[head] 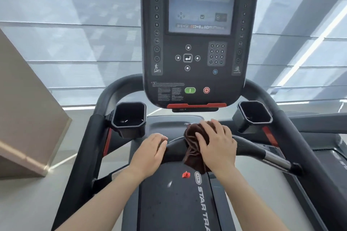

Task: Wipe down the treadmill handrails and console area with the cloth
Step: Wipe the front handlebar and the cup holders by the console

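Note:
A dark brown cloth (193,148) is draped over the curved black front handlebar (174,146) of the treadmill. My right hand (217,144) presses down on the cloth, fingers spread over it. My left hand (150,152) grips the same bar just left of the cloth. The black console (197,43) with its screen and keypad rises above the bar. The left handrail (84,155) and right handrail (304,146) run back along both sides.
Two black cup holders (129,118) (253,114) flank the console base. A red safety clip (186,175) hangs over the belt (169,202). A beige wall corner (28,118) stands at left. A second treadmill (328,146) sits at right, before shaded windows.

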### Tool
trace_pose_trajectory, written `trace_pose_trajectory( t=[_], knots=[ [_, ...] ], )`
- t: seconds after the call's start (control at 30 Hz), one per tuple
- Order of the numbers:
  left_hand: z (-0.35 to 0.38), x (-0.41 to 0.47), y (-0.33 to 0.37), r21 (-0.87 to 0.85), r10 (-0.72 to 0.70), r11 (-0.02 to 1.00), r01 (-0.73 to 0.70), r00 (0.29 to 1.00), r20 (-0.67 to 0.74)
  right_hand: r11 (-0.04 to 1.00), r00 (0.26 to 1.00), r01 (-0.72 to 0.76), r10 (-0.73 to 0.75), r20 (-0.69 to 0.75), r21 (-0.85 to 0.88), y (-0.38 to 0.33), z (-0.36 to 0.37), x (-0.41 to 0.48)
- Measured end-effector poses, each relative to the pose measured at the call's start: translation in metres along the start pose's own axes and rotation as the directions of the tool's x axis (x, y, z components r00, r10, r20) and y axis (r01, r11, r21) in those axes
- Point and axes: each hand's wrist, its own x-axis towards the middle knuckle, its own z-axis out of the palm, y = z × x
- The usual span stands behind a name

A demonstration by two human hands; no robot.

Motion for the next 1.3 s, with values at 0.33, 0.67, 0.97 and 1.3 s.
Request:
trace_pose_trajectory(
  t=[0.33, 0.67, 0.97, 1.3],
  knots=[
    [0.046, 0.040, 0.066, 0.195, -0.150, 0.967, 0.162, 0.986, -0.075, 1.000, 0.990, -0.011, 0.014, -0.137, 0.021, 0.061, -0.008, 0.001],
    [0.059, 0.040, 0.062, 0.425, -0.128, 0.881, 0.210, 0.968, -0.215, 0.987, 0.987, 0.151, -0.153, -0.042, -0.062, 0.071, -0.004, 0.005],
    [0.061, 0.036, 0.064, 0.407, -0.137, 0.885, 0.225, 0.962, -0.234, 0.993, 0.999, 0.028, -0.026, -0.020, 0.118, 0.130, -0.024, 0.003],
    [0.092, 0.068, 0.115, 0.426, -0.096, 0.885, 0.188, 0.969, -0.228, 0.981, 0.965, 0.114, -0.148, 0.217, 0.160, 0.121, -0.037, 0.041]
  ],
)
